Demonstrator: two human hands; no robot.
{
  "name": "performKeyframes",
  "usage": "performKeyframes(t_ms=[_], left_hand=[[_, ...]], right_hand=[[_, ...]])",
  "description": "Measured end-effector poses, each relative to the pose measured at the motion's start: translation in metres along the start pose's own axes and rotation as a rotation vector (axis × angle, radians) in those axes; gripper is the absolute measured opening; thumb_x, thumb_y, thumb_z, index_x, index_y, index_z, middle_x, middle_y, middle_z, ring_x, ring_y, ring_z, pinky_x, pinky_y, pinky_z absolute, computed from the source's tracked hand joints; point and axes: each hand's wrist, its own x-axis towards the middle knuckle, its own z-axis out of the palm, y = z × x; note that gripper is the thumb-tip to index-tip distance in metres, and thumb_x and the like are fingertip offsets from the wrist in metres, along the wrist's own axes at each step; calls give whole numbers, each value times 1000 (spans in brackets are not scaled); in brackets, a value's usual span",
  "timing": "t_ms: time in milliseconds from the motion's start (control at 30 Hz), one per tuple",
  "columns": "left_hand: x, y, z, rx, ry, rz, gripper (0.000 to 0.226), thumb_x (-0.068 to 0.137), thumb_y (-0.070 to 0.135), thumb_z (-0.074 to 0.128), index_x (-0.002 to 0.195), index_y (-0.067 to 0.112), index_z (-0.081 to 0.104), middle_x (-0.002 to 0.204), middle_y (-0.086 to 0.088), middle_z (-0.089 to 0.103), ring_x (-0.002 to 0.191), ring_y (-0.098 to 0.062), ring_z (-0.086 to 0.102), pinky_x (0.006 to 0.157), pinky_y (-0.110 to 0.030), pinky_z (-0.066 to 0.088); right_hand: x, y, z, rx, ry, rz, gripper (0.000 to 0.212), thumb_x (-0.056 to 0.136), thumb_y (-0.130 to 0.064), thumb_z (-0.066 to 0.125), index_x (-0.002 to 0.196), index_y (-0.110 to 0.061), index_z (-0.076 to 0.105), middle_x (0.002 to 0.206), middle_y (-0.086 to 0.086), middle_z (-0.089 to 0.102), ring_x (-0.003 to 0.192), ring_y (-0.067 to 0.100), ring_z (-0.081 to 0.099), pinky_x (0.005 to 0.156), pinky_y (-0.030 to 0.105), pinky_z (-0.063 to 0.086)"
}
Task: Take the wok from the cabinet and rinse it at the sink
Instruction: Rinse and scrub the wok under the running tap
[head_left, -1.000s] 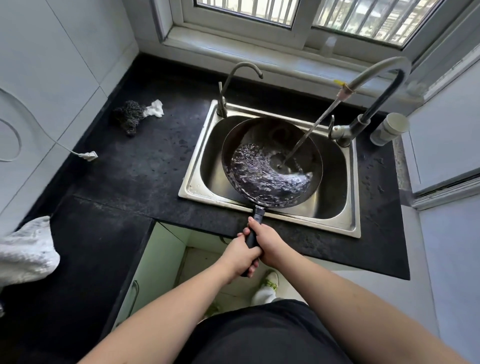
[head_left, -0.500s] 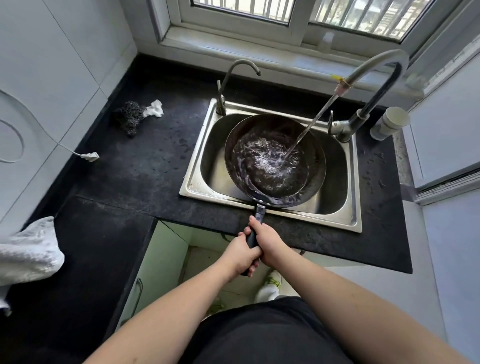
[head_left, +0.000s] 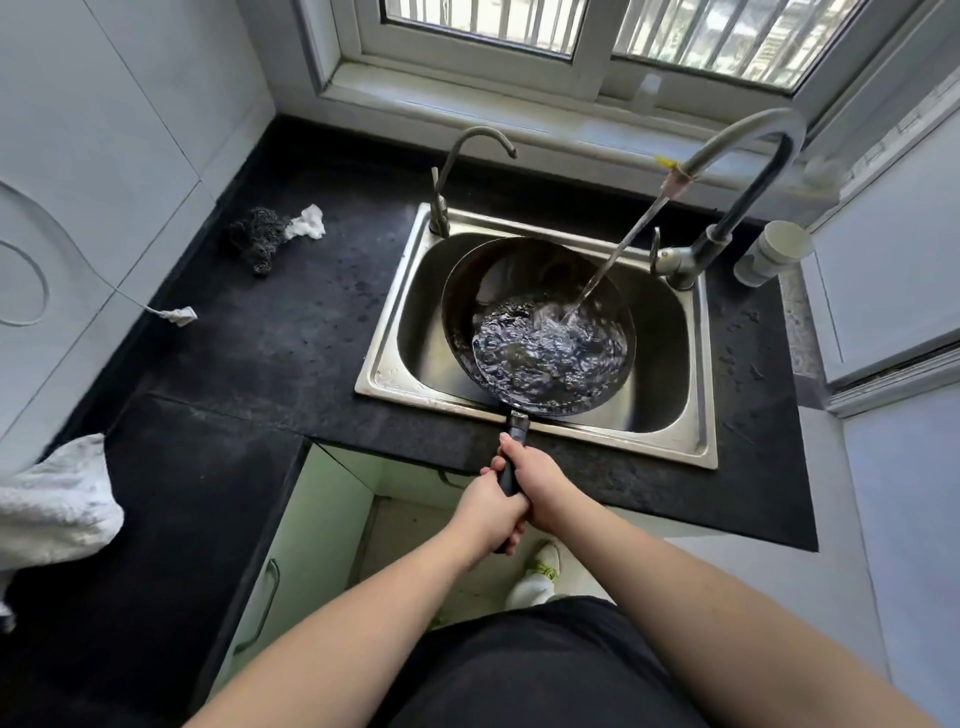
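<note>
wok (head_left: 498, 291): dark, round, held inside the sink basin, tilted with the near-right side low; dry bare metal on the far-left inner wall
water in wok (head_left: 545, 353): pooled toward near-right side, churning, foamy ripples
wok handle (head_left: 514, 452): black, sticks out over the front rim of the sink toward the body
left hand (head_left: 488, 512): clenched round the lower end of the handle, fingers wrapped under
right hand (head_left: 537, 480): clenched round the handle just above the left, thumb lying along the top toward the wok; touching the left hand
sink (head_left: 696, 415): stainless steel, single basin, set in the black counter under the window
tall faucet (head_left: 748, 156): right rear corner of sink, arched, running; spout tip wrapped with a yellow and pink band
water stream (head_left: 618, 249): slanted, from the spout down-left into the wok
small faucet (head_left: 457, 166): left rear corner of sink, thin gooseneck, no flow visible
counter (head_left: 291, 343): black, speckled, wet spots to the right of the sink
steel scourer (head_left: 260, 236): on counter left of sink, near the wall
white scrap (head_left: 309, 226): just beside the scourer, touching it
white cup-like container (head_left: 774, 252): on counter right of tall faucet, lying tilted
white towel (head_left: 52, 506): at left edge on lower counter, bunched
cabinet door (head_left: 280, 561): pale green, open below counter, bar handle visible
shoe (head_left: 535, 577): white with yellow-green trim, on floor below hands
window (head_left: 597, 31): above sink, bars outside
</note>
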Motion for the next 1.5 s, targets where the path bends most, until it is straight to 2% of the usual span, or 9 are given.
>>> performKeyframes(t_ms=[133, 233, 333, 800, 1067, 1200, 1367, 1500], left_hand=[[5, 1, -4, -59, -25, -19, 9, 89, 4, 46, 85, 11, 41, 52, -9, 47, 30, -14, 39, 35, -20, 35], [6, 0, -10, -91, -50, -35, 10, 90, 4, 46, 93, 11, 39, 49, -7, 45, 31, -14, 37, 36, -19, 34], [5, -3, -12, -89, -65, -32, 12, 90, 5, 46, 92, 14, 39, 49, -6, 46, 32, -15, 36, 37, -19, 33], [0, 2, 2, -9, 17, -14, 14, 88, 7, 48, 86, 18, 40, 56, -10, 50, 33, -16, 41, 35, -21, 36], [0, 15, 10, 97, 62, 10, 3, 85, 5, 48, 87, 6, 46, 54, -10, 54, 29, -16, 44, 32, -22, 37], [1, 25, 18, 155, 88, 14, 6, 84, 3, 47, 88, 1, 49, 52, -10, 54, 26, -14, 45, 30, -21, 36], [2, 26, 29, 176, 117, 5, 7, 82, 4, 47, 89, 4, 49, 59, -13, 56, 33, -20, 49, 32, -23, 38], [2, 26, 31, 191, 125, 5, 6, 81, 5, 47, 87, 4, 50, 56, -11, 56, 33, -20, 49, 34, -25, 40]], right_hand=[[0, -5, 5, -62, 50, -11, 27, 100, -25, 48, 78, -11, 45, 57, -1, 52, 56, 16, 61, 54, 25, 51], [1, -3, 10, -87, 81, -29, 29, 100, -25, 49, 75, -11, 46, 61, 2, 52, 58, 19, 59, 58, 28, 49], [3, 1, 11, -76, 84, -30, 29, 99, -27, 50, 75, -11, 45, 62, 2, 52, 60, 20, 58, 61, 30, 48], [3, 1, 0, 78, -3, 34, 26, 100, -31, 47, 80, -14, 44, 53, -3, 49, 59, 17, 58, 58, 26, 48], [6, -5, -7, 161, -29, 65, 27, 98, -33, 50, 78, -16, 44, 52, -4, 46, 58, 16, 56, 62, 28, 47], [6, -12, -12, 195, -61, 96, 29, 98, -32, 49, 74, -17, 44, 49, -6, 44, 52, 14, 57, 56, 25, 47], [3, -17, -21, 200, -130, 113, 29, 97, -30, 53, 73, -17, 44, 47, -7, 42, 51, 12, 55, 57, 24, 44], [4, -18, -23, 214, -164, 123, 30, 96, -31, 54, 71, -18, 43, 47, -8, 42, 52, 12, 54, 59, 24, 44]])
